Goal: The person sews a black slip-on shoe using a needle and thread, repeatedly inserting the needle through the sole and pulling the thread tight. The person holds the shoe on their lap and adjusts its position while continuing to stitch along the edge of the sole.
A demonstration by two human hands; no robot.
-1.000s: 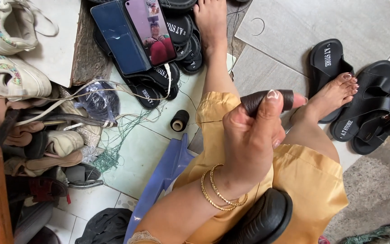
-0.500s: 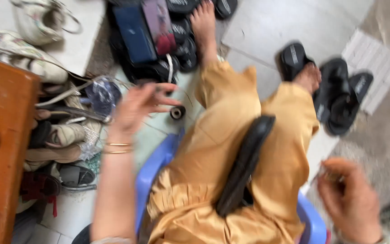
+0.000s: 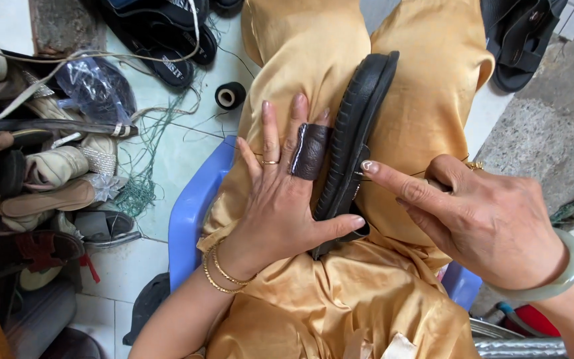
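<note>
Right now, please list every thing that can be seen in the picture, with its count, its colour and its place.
black shoe sole: one, black, on edge between the knees
leather finger guard: one, dark brown, on a finger of the left hand
thread spool: one, black, on the floor left of the knees
stool: one, blue, under the person
plastic bag: one, clear bluish, on the shoe pile
shoe pile: many, beige, brown and black, at left
black sandals: several, top left; one more top right
trousers: golden yellow, centre
bangle: one, pale green, right wrist
left hand: flat beside the sole, gold bracelets
right hand: forefinger pointing at the sole
</note>
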